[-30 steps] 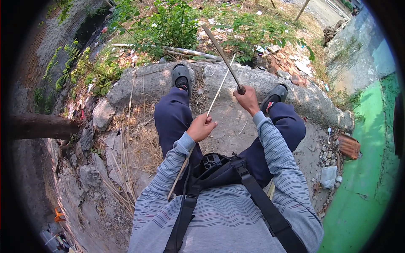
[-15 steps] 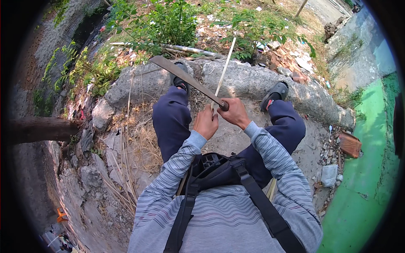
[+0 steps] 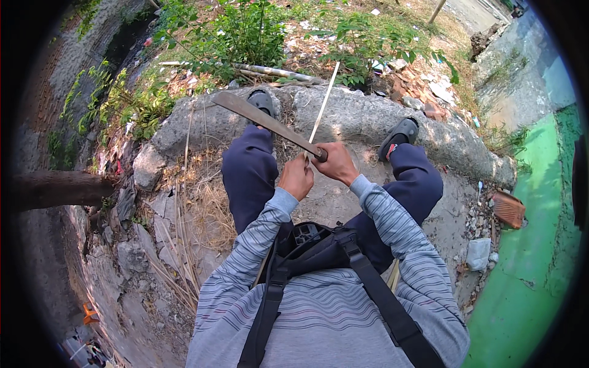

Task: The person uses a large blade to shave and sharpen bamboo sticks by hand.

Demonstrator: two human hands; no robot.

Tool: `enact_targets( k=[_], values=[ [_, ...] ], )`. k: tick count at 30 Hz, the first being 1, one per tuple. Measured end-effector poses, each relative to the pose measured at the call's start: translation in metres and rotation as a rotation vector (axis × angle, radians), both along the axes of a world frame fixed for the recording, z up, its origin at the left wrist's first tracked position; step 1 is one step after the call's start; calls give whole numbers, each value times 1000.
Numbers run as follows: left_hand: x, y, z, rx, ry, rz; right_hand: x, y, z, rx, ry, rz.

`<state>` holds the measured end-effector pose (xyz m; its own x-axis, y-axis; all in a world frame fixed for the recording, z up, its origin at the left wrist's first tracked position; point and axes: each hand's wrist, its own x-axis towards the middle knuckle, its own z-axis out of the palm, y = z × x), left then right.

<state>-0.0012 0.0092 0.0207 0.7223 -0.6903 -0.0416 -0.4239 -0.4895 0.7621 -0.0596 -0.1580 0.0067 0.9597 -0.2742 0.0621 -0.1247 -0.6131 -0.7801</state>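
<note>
My right hand (image 3: 337, 164) is closed round the dark handle of a machete (image 3: 257, 118). Its long, broad blade slants away to the far left, over my left shoe. Beside it, my left hand (image 3: 297, 179) pinches the near end of a thin, pale strip, apparently bamboo (image 3: 324, 104). The strip points away from me and slightly right, across the concrete ledge. Near the handle, the blade crosses the strip just ahead of my left fingers; whether the edge touches it I cannot tell. Both hands are close together between my knees.
A rough concrete ledge (image 3: 362, 119) runs in front, under my shoes. Long pale strips (image 3: 183, 227) and shavings (image 3: 211, 211) lie at left. A tree trunk (image 3: 61, 188) juts in from the left. Green plants (image 3: 257, 37) grow beyond. A brown-red block (image 3: 508, 209) stands by the green surface (image 3: 521, 288).
Both hands have shifted slightly left and toward me. The machete's blade tip is a little nearer and further left, and the strip's far end has come closer.
</note>
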Motion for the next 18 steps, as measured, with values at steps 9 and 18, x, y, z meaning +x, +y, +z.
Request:
enact_targets(
  k=[9, 18],
  values=[
    [-15, 9, 27, 49, 109, 19, 15, -29, -2, -75, 105, -161],
    [-8, 4, 13, 49, 65, 53, 0, -5, 19, -43, 105, 2]
  ],
)
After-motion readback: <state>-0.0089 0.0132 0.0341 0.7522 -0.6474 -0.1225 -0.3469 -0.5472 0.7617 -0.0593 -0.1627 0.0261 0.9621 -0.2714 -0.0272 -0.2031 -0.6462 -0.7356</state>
